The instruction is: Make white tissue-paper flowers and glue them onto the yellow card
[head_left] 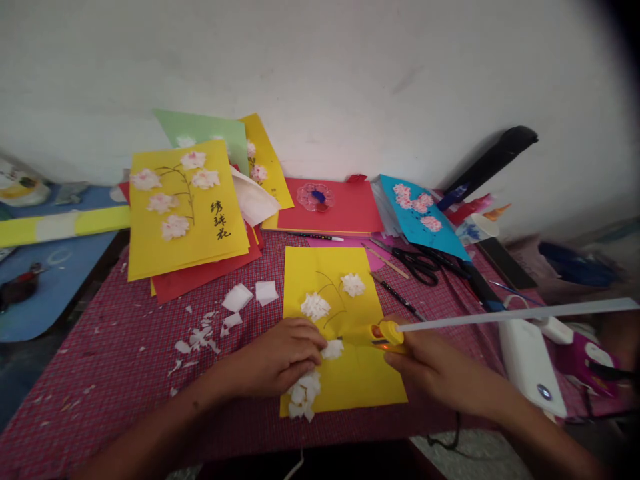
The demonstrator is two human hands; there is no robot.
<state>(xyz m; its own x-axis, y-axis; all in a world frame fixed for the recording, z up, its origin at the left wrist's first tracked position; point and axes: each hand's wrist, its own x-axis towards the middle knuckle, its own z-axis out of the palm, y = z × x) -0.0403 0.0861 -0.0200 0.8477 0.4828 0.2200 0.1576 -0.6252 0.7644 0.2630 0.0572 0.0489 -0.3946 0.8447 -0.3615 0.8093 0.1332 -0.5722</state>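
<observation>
My right hand [425, 367] grips a yellow hot glue gun [387, 335] with a long white glue stick [520, 315] out of its back; an orange light glows on it. Its nozzle points left over a yellow paper sheet [360, 387]. My left hand [280, 357] rests on that sheet, fingers curled together at the edge of a small white paper flower [333, 349], right by the nozzle. Two fluffy white paper flowers [315, 306] sit higher up on thin drawn stems. Beneath my left hand lies a pile of white paper pieces [304, 397].
Finished flower pictures [190, 207] lean at the back left. White paper squares [237, 297] and scraps [200, 337] lie left of the sheet. Black scissors [417, 265], a patterned pen [397, 293] and a blue flower card [423, 217] are behind. A white device [530, 367] stands right.
</observation>
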